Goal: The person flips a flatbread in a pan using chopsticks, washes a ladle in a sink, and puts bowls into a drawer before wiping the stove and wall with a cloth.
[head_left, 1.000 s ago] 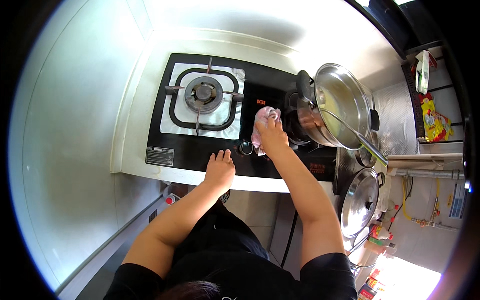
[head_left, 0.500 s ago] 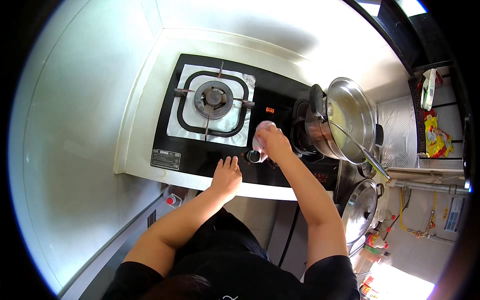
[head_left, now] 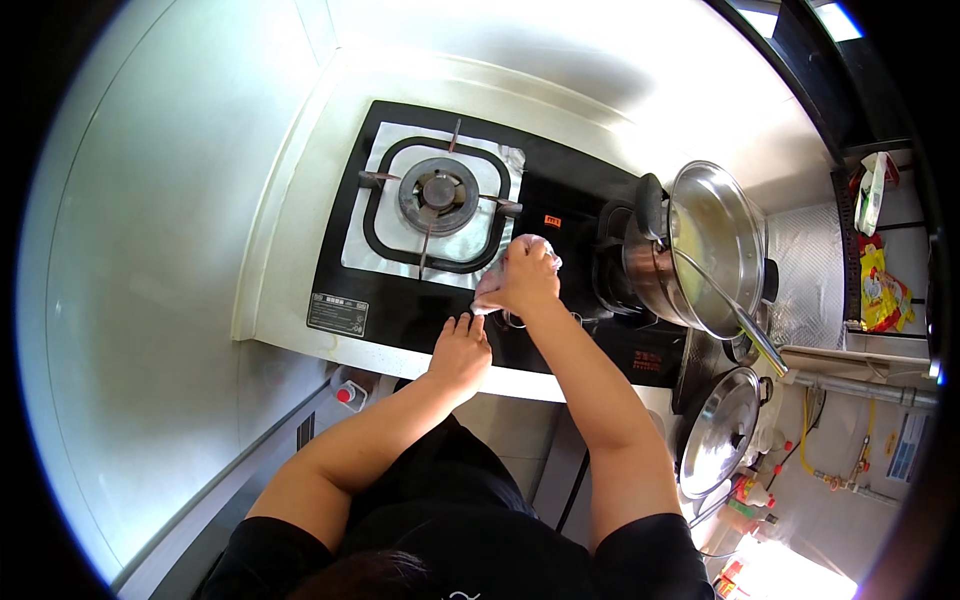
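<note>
A pale pink cloth (head_left: 490,287) is bunched under my right hand (head_left: 530,277), whose fingers grip it against the black glass of the gas stove (head_left: 575,185). The cloth lies just right of the left burner (head_left: 438,196), beside its square pan support and foil liner (head_left: 360,245). My left hand (head_left: 462,350) rests flat at the stove's front edge, fingers stretched out and holding nothing. Its fingertips come close to the cloth's lower end. A control knob (head_left: 513,320) is partly hidden by my right wrist.
A steel pot (head_left: 650,275) with a ladle (head_left: 745,325) leaning in it stands on the right burner. Farther right are a lidded pan (head_left: 715,430), a shelf with yellow packets (head_left: 882,290), and gas pipes (head_left: 850,385). A tiled wall (head_left: 170,250) closes off the left side.
My right hand has slid the cloth a little left, toward the left burner, and the cloth has spread nearer my left hand. My left hand stays at the front edge. The view has shifted slightly.
</note>
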Available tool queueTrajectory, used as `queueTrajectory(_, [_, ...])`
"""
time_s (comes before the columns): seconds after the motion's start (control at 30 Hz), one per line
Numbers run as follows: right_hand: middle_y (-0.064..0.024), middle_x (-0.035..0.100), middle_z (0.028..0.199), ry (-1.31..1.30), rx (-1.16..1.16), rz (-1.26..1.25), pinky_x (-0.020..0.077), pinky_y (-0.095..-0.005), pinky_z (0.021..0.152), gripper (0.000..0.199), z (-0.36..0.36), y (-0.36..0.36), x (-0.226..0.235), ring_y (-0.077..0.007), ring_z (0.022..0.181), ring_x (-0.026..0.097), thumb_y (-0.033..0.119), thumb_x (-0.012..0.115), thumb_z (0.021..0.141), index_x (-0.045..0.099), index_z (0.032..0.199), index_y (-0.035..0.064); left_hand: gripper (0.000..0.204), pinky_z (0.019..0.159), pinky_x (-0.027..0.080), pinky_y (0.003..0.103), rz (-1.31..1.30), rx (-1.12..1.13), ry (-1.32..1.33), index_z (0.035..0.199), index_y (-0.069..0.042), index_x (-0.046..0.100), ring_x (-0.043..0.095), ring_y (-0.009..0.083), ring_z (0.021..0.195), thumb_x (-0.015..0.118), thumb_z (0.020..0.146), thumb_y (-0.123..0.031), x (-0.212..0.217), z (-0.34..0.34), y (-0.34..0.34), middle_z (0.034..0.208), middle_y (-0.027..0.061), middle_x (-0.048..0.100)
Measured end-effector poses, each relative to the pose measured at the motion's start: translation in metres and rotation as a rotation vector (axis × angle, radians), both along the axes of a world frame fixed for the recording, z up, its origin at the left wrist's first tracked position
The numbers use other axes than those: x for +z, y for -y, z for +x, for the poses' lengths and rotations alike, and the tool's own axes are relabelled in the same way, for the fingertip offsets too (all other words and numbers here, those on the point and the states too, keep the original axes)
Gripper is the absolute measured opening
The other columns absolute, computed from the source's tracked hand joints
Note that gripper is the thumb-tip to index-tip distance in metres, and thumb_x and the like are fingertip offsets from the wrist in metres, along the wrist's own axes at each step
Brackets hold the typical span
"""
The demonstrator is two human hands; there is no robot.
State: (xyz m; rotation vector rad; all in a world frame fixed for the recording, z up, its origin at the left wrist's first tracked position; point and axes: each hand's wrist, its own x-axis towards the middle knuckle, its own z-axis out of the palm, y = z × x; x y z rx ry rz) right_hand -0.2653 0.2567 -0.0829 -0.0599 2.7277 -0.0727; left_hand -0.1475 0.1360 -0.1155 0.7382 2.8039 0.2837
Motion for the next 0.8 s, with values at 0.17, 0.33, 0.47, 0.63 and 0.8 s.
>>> queueTrajectory(0.17, [-0.0198,0.041,0.128,0.108,-0.008,-0.047,0.0518,-0.0437,0.088,0.098,-0.009,0.001,0.003,-0.0380,0.117,0.051,0.042,0.088,0.049,0.040,0.129,0.0092,0.029,0.098,0.040,0.049,0.035,0.032,-0.093,0.104,0.005,0.064,0.053,0.0339,0.116,0.050,0.085,-0.012,-0.009,0.005,0.004,0.130,0.0197,0.053])
queueTrajectory(0.33, [-0.0199,0.046,0.126,0.123,-0.132,0.080,0.0516,-0.0430,0.089,0.097,-0.040,-0.026,0.006,-0.0374,0.117,0.052,0.038,0.087,0.050,0.040,0.129,0.0085,0.029,0.099,0.040,0.048,0.071,0.022,-0.108,0.103,0.005,0.064,0.053,0.0331,0.116,0.050,0.085,-0.013,-0.007,0.004,0.004,0.128,0.0185,0.055])
queueTrajectory(0.47, [-0.0216,0.046,0.127,0.025,0.053,0.156,0.0513,-0.0457,0.088,0.098,-0.005,0.012,0.000,-0.0390,0.112,0.055,0.037,0.090,0.045,0.042,0.127,0.0103,0.030,0.099,0.040,0.047,0.030,0.024,-0.111,0.104,0.005,0.064,0.053,0.0324,0.116,0.050,0.086,-0.015,-0.012,0.004,0.003,0.127,0.0179,0.055])
queueTrajectory(0.63, [-0.0174,0.050,0.121,0.044,-0.051,0.049,0.0524,-0.0454,0.085,0.089,-0.012,0.002,-0.013,-0.0385,0.109,0.056,0.029,0.092,0.042,0.046,0.117,0.0140,0.029,0.100,0.039,0.047,0.062,0.031,-0.113,0.104,0.003,0.065,0.053,0.0312,0.117,0.048,0.086,-0.014,-0.012,0.003,0.008,0.127,0.0167,0.056])
queueTrajectory(0.8, [-0.0176,0.051,0.125,0.134,-0.130,0.094,0.0528,-0.0417,0.086,0.063,-0.042,-0.015,-0.001,-0.0381,0.113,0.055,0.023,0.081,0.067,0.051,0.121,0.0094,0.029,0.102,0.037,0.047,0.084,0.004,-0.094,0.105,0.001,0.065,0.054,0.0305,0.116,0.050,0.085,-0.014,-0.008,0.002,0.009,0.125,0.0157,0.057])
